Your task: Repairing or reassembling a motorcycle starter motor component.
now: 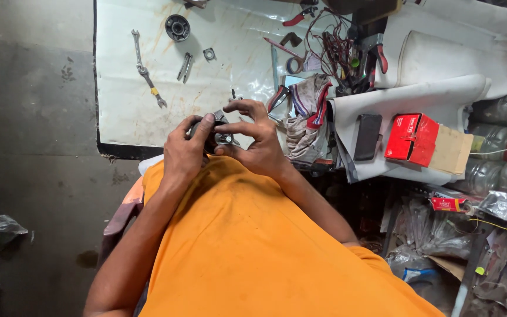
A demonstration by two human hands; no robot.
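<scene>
Centre of frame: both hands meet on one small dark metal part [217, 138] with a shiny silver end, held just above the near edge of a white sheet [118, 88].

Left hand [184, 151]: fingers curled around the part's dark body, thumb laid over its top. Grasping it.

Right hand [257, 141]: thumb and forefinger pinch the silver end; the remaining fingers arch above it. Also grasping the part.

The part is largely covered by fingers, so its exact shape cannot be told.

On the white sheet, upper left of frame: a long double-ended spanner [146, 70] lying at a slant. Near the top edge, a round dark bearing-like disc [178, 27]. Between them and to the right, small pliers [185, 66] and a small square nut [209, 54].

Right of the hands: a crumpled rag [301, 120]. Farther right, a black phone [368, 136] lying flat beside a red box [412, 138], both on white padding. Upper centre-right: a tangle of red wires [333, 50] and red-handled pliers [377, 50].
</scene>
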